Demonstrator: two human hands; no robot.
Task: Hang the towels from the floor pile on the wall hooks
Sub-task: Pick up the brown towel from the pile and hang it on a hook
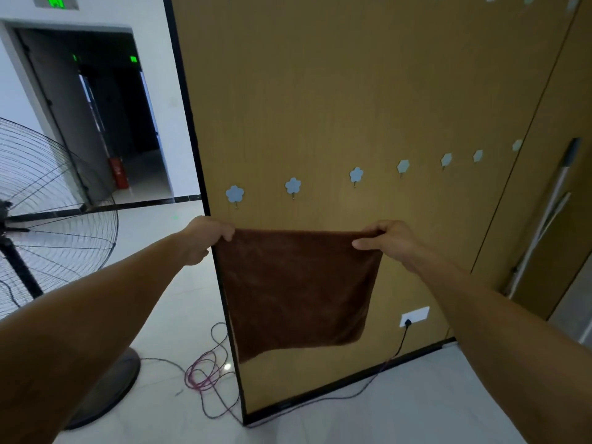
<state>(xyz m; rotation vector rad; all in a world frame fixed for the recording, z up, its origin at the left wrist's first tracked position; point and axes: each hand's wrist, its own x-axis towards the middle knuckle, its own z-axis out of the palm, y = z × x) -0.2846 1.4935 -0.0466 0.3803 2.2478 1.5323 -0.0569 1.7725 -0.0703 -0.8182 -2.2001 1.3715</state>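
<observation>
A brown towel hangs spread out flat in front of the wooden wall panel. My left hand pinches its top left corner and my right hand pinches its top right corner. Just above the towel's top edge runs a row of several blue flower-shaped hooks; the leftmost hook sits above my left hand, the second hook above the towel's middle, the third hook above my right hand. All the hooks are bare. The floor pile is out of view.
A large standing fan is at the left, its round base on the floor. Tangled cables lie near the panel's bottom corner. A wall socket holds a plug. A mop handle leans at the right. An open doorway lies behind.
</observation>
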